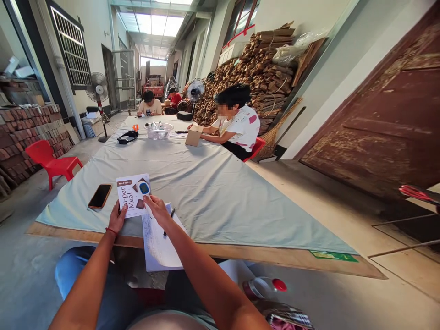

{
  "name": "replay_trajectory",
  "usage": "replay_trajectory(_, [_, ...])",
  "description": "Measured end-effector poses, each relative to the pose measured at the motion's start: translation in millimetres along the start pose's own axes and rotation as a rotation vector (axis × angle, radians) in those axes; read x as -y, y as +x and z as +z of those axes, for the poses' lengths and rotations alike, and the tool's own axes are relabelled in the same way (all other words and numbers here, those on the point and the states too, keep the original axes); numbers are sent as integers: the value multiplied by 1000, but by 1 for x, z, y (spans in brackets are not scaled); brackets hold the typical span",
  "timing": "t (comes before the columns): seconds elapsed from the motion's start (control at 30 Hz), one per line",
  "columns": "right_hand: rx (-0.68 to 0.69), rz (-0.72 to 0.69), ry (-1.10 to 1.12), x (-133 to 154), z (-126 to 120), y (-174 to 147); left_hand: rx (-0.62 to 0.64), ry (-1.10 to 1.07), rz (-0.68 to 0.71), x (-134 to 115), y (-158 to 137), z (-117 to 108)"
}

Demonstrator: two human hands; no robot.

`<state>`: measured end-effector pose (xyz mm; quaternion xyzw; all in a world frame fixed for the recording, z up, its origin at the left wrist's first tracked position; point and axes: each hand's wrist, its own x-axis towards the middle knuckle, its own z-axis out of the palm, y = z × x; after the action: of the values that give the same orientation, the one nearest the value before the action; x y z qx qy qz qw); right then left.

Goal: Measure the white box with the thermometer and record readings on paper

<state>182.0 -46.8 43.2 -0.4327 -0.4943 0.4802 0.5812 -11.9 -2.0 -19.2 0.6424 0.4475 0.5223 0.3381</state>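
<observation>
A white printed booklet or flat pack [132, 211], with "NutriMotion" and "Meal" among its lettering, is held up over the near table edge. My left hand [117, 216] grips its lower left corner, and a red cord circles that wrist. At its lower right side, my right hand [158, 210] has its fingers closed on it. By these fingertips shows a small white device with a blue-rimmed face [143, 188]; I cannot tell whether it is real or printed. Beneath my right forearm lies written paper [154, 247] with a black pen [169, 222] on it. A dark-screened phone [100, 196] rests to the left.
Farther along the cloth-covered table [220, 201] are a clear basin [158, 131], a black headset-like strap [127, 137] and a cardboard box [194, 135]. A person [237, 123] sits at the right side; others sit beyond. A red-capped container [264, 288] stands below the table's near edge.
</observation>
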Motion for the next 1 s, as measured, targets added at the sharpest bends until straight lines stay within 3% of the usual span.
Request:
replay_trajectory(0.6, [-18,24,113,9,11,-9,19,-9,-34,-5,-2,-2])
replay_trajectory(1.0, [-8,32,160,27,1,-26,40,-33,-37,-11,-3,-3])
